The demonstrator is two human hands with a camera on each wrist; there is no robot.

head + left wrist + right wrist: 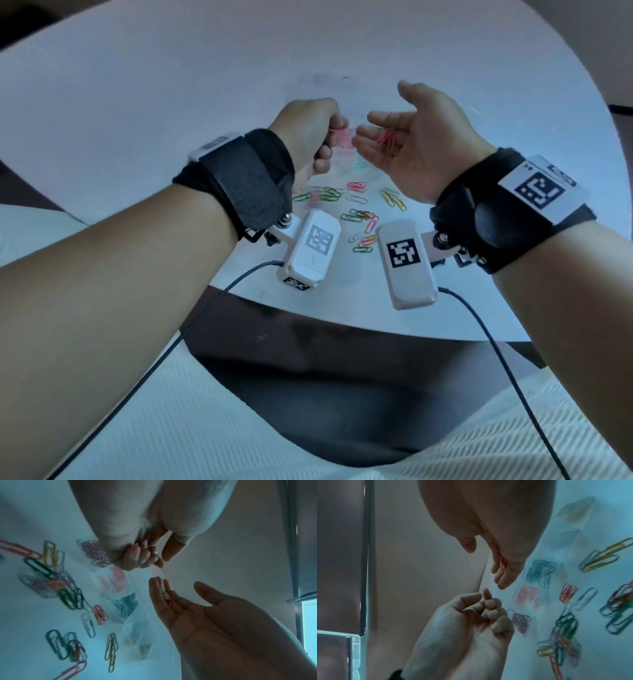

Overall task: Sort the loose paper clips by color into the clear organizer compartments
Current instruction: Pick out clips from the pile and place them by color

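Note:
My right hand [394, 137] lies palm up and open above the table, with a few red paper clips [386, 139] resting loose on its fingers [169, 600]. Just to its left my left hand [323, 144] is curled into a fist, and thin red clips [491, 623] show between its fingers. Below both hands sits the clear organizer [154, 573]. Its compartments hold dark red clips [94, 553], pink clips [117, 581], green clips [127, 604] and paler ones further along. Loose mixed clips [356, 205] lie scattered on the white table nearer me.
The round white table [171, 85] has its curved front edge close to my wrists. White camera boxes [310, 250] with cables hang under both wrists, above the loose clips. A tangled clump of clips [51, 584] lies left of the organizer.

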